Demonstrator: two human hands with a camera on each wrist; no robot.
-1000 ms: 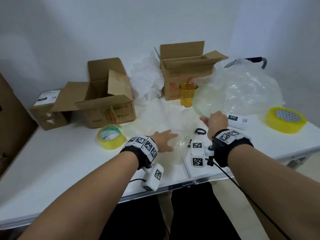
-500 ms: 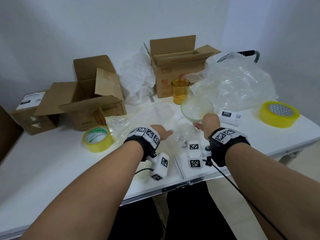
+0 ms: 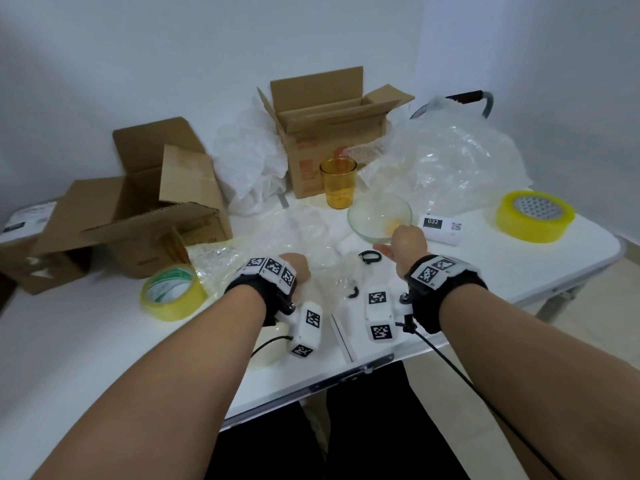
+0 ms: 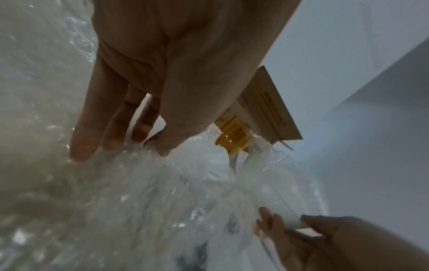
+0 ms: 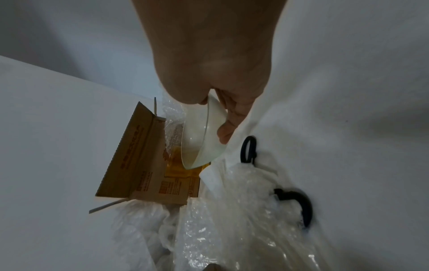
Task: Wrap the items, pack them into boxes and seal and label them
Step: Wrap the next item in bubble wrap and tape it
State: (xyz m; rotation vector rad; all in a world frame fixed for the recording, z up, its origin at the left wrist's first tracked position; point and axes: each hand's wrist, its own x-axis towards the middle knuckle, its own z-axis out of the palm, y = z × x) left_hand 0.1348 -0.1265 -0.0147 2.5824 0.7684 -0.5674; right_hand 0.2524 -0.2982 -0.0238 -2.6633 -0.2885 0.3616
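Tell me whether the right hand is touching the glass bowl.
Touching. The right wrist view shows the right hand pinching the rim of the glass bowl, thumb on the inside and fingers curled against the outside.

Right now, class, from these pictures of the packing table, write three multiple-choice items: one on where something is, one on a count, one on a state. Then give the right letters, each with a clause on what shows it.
1. Where does the amber glass stand?
A. in front of the far open box
B. inside the left box
C. on a tape roll

2. How many yellow tape rolls are on the table?
A. one
B. two
C. four

3. What is the right hand doing?
A. lying flat on the table
B. gripping the clear bowl by its rim
C. holding scissors

Answers: 1 A, it stands just before the far open box. 2 B, one tape roll lies left and one right. 3 B, thumb and fingers pinch the rim of the clear bowl.
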